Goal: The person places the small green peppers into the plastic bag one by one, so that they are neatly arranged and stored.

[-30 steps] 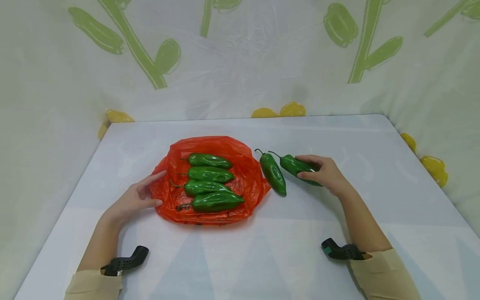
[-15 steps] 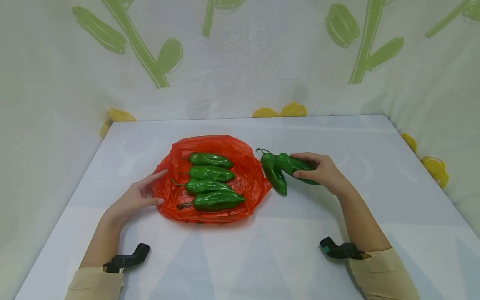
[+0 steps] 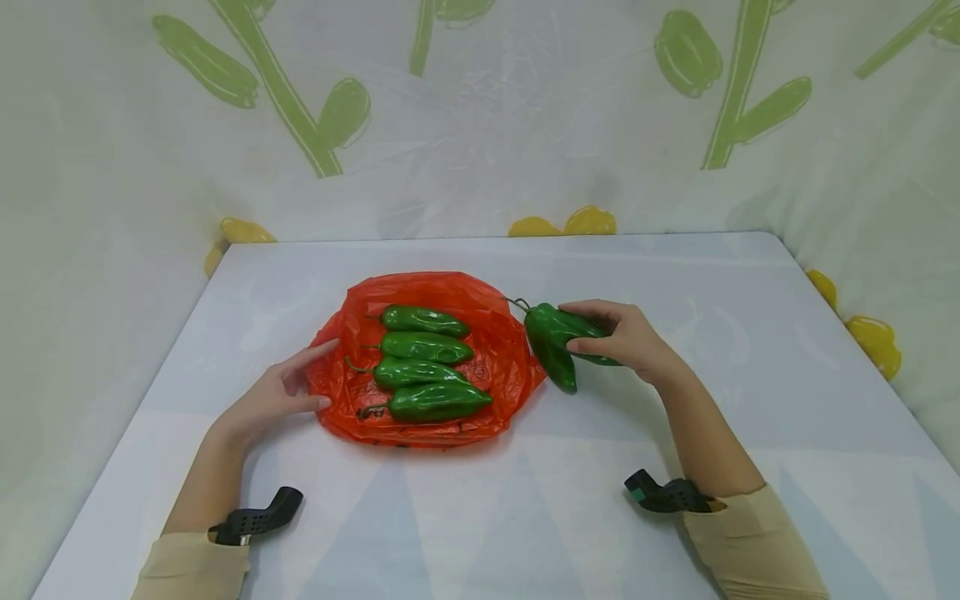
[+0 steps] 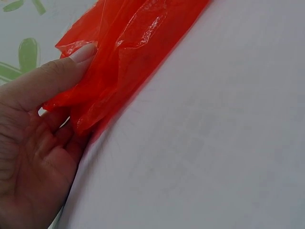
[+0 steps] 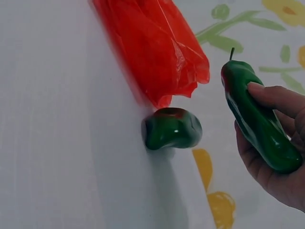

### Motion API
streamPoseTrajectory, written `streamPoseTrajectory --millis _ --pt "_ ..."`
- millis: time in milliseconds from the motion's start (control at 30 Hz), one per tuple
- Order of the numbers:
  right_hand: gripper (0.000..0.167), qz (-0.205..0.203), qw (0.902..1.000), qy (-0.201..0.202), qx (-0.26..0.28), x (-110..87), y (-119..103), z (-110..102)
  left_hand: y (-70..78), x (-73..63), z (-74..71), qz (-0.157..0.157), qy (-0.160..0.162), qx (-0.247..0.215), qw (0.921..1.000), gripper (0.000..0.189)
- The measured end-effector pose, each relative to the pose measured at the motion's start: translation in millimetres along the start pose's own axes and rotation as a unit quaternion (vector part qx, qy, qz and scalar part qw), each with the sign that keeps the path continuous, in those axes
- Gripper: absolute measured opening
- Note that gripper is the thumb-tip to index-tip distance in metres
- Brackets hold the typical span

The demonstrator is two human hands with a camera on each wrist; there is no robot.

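A red plastic bag [image 3: 356,308] lies spread on the table with several green chili peppers [image 3: 429,402] in a column on it. My left hand [image 3: 262,404] holds the bag's left edge; in the left wrist view the thumb [image 4: 57,76] lies over the red film while the other fingers show partly behind it. My right hand [image 3: 626,337] grips a green pepper [image 5: 255,114] between thumb and fingers, raised above the table in the right wrist view. Another pepper [image 3: 555,367] rests by the bag's right corner, partly covered by the held one in the head view.
The white table [image 3: 487,517] has its back edge against a pale curtain [image 3: 480,125] printed with green stems and yellow shapes. A black wrist camera [image 3: 258,517] sits on the left forearm, another camera [image 3: 671,493] on the right.
My right hand has carried its pepper leftward until it overlaps the loose pepper beside the bag. The left hand has stayed at the bag's edge.
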State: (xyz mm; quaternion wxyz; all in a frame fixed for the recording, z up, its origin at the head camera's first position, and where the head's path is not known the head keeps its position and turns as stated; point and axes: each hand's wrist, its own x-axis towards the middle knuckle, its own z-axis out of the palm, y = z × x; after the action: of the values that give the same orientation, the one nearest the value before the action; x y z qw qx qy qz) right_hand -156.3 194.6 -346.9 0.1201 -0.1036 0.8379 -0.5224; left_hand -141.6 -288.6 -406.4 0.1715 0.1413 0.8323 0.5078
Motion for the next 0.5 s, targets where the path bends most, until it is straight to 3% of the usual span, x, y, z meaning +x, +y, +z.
streamPoseTrajectory --millis 500 --pt "0.050 -0.036 0.9980 -0.045 0.025 20.1 -27.4 29.3 -0.1 1.3 -0.5 0.002 -0.002 0.002 1.0000 0.077"
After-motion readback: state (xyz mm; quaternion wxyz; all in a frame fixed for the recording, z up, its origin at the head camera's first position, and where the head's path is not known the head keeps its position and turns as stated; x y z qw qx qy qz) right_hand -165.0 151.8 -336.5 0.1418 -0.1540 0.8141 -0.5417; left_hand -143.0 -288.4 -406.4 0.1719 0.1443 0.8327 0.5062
